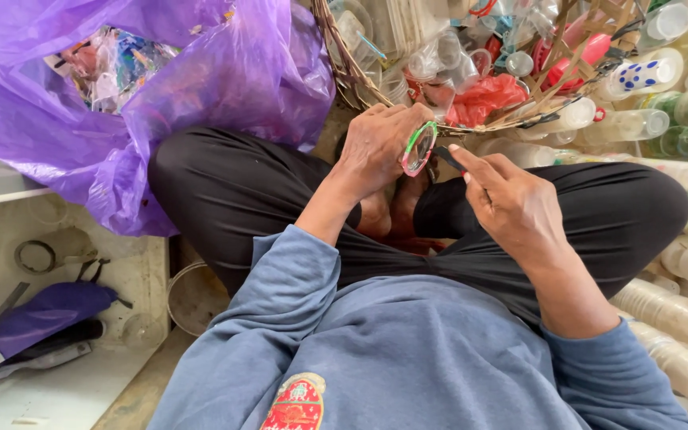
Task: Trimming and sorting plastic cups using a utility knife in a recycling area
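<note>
Both my hands work above my crossed legs: left hand [376, 147] fingers curl around a clear plastic cup [419, 149] with green rim, while right hand [511, 203] pinches a dark blade [444, 157] against it, below the wicker basket [344, 72].

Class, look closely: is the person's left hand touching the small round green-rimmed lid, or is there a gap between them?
Touching. The head view shows the left hand with its fingers wrapped around the green-rimmed lid, no gap.
</note>
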